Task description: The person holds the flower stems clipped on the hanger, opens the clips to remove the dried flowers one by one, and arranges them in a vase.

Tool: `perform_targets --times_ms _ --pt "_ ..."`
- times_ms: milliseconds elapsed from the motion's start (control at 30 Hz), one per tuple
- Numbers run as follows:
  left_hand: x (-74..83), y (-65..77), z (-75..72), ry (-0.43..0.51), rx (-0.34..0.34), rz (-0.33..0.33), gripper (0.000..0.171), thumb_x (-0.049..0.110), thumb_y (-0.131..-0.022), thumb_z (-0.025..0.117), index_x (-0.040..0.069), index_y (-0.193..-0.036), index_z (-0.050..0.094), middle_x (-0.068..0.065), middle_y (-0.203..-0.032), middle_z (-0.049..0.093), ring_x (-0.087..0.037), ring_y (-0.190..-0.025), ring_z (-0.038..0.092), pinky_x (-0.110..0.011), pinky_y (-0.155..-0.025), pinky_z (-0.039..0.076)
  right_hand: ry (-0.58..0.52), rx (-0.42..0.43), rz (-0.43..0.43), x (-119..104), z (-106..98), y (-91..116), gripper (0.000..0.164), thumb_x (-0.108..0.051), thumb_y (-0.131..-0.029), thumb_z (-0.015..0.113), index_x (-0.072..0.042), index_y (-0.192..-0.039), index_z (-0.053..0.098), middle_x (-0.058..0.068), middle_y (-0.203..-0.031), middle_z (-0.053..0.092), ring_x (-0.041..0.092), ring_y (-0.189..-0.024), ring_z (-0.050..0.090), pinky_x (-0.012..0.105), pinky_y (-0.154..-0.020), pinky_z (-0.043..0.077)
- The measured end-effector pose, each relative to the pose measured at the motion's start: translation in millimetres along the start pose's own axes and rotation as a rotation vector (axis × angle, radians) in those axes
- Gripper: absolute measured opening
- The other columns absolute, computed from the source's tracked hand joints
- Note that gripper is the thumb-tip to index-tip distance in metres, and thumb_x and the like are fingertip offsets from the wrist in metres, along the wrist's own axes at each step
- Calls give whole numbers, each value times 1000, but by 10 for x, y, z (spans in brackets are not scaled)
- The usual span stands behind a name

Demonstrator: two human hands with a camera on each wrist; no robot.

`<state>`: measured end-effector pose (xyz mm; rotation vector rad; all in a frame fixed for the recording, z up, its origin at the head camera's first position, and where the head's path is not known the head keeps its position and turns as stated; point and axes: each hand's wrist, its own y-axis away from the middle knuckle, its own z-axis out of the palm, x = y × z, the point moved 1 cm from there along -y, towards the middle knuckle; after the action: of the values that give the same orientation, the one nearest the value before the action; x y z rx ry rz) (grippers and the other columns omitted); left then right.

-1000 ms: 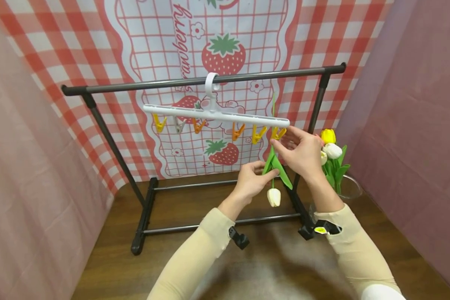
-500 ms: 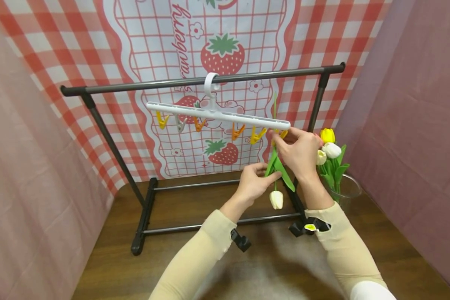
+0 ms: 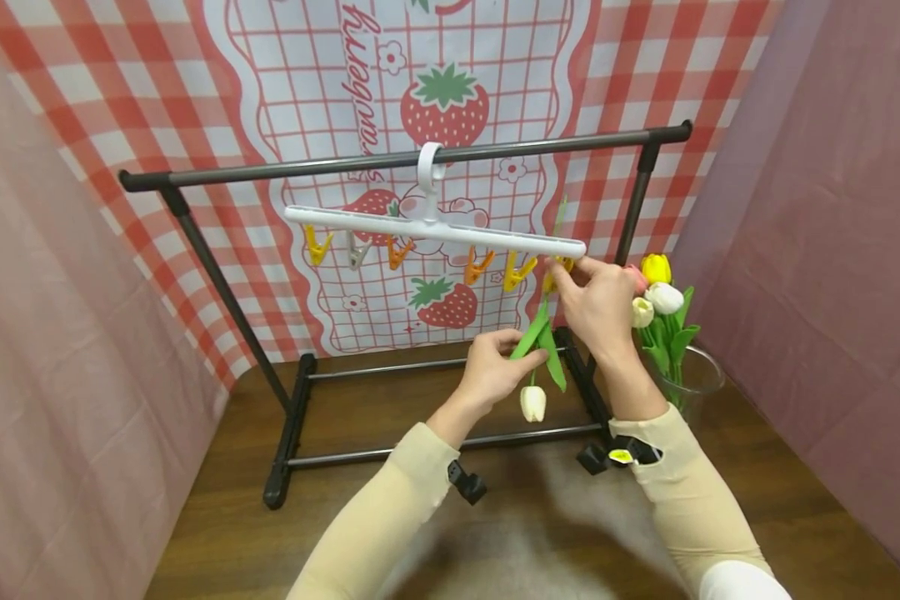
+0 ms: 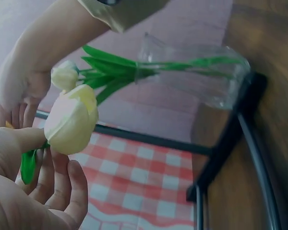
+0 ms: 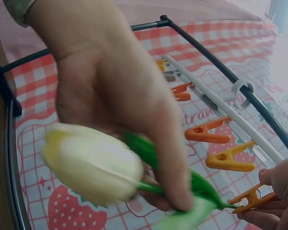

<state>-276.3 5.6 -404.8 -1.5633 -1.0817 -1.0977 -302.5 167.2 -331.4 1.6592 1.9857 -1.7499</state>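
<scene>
An artificial white tulip [image 3: 533, 404] hangs bloom down, its stem running up to the yellow clip [image 5: 252, 197] at the hanger's right end. My left hand [image 3: 491, 371] pinches its stem and green leaves just above the bloom, with thumb and fingers close together in the left wrist view. My right hand [image 3: 600, 312] pinches the yellow clip's handles, below the white hanger [image 3: 360, 221]. In the right wrist view, the stem meets the clip's tip. A thin green stem end [image 3: 560, 217] rises behind the hanger bar, which tilts down to the right.
The hanger hooks over a dark metal rack rail [image 3: 285, 171]. Several other clips, yellow, grey and orange, hang along it, including an orange clip [image 3: 479, 265]. Right of the rack, a clear vase [image 3: 708, 367] holds yellow, pink and white tulips [image 3: 663, 297]. A strawberry-print cloth [image 3: 446, 104] hangs behind.
The left hand and tulip bloom have shifted left, and the stem now leans with its upper end further right. The right hand has closed in on the yellow clip. The hanger's hook sits slightly further right.
</scene>
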Motion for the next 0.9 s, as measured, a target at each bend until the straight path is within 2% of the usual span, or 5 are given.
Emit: perform_targets --times_ms 267,433,567,800,900 --pt "-188 117 -330 -196 6 1 18 21 -92 85 8 -104 82 -10 -96 82 -7 -74 69 -24 -63 59 -25 -23 33 16 -17 -11 30 -34 -99 78 -6 -97 85 14 -79 80 -4 -47 43 18 -43 28" --pt "-255 185 -568 -338 -16 26 16 21 -91 86 7 -99 81 -10 -87 81 -8 -62 66 -25 -58 58 -55 -64 69 58 -35 4 30 -34 -98 79 -5 -106 85 16 -85 81 -5 -58 54 14 -51 37" --pt "-278 244 -746 -463 -47 65 14 18 -90 86 8 -99 82 -9 -90 82 -9 -68 68 -23 -61 54 -108 -94 101 97 -39 24 33 -30 -95 82 -5 -118 82 16 -94 82 -12 -71 61 7 -60 46" --pt "-258 376 -990 -606 -101 69 9 18 -90 86 13 -96 81 -5 -89 81 -13 -72 67 -26 -68 54 -135 -108 82 162 -33 68 39 -29 -91 86 0 -117 81 20 -103 82 32 -92 81 1 -69 48" --pt "-240 431 -1076 -641 -119 73 8 17 -90 86 13 -96 81 -3 -86 80 -13 -71 69 -27 -67 56 -151 -118 71 185 -40 101 41 -31 -89 88 1 -114 81 21 -104 82 36 -92 81 1 -71 50"
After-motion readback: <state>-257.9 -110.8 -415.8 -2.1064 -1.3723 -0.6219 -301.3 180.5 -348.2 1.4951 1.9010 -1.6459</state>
